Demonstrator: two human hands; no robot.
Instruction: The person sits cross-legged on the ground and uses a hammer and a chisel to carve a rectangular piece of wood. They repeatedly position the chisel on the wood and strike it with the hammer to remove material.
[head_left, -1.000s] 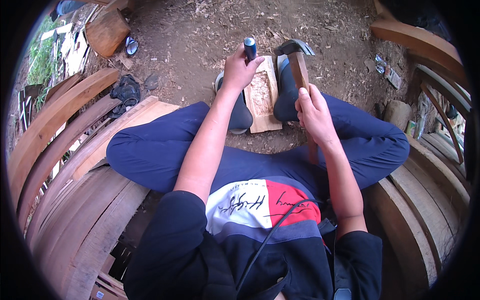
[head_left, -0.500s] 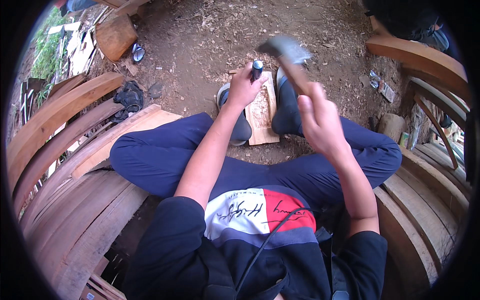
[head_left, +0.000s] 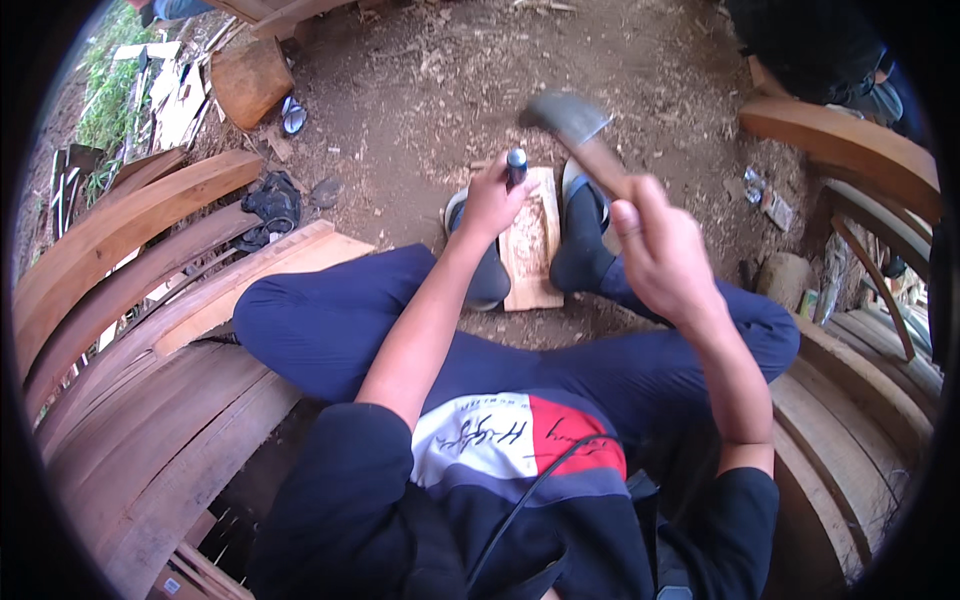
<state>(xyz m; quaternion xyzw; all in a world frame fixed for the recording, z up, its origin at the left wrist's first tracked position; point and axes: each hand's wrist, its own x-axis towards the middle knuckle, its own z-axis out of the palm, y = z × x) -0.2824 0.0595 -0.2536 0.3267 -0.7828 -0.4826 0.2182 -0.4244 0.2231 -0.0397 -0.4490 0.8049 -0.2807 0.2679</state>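
- Head view, biggest stuff first: dirt floor [head_left: 400, 110], wood chips [head_left: 545, 6] strewn across it.
- Curved planks [head_left: 130, 225] down both sides from where I'm standing.
- Hollowed wood piece [head_left: 533, 265] lies on the floor, right between the two socked feet [head_left: 580, 245].
- Hammer-like tool [head_left: 585, 140] is up in the air, head kinda blurry.
- Right hand [head_left: 665, 245] is wrapped round its wooden shaft.
- Left hand [head_left: 495, 203] grips a dark tool handle [head_left: 516, 168] by the wood's far end; can't see its lower tip.
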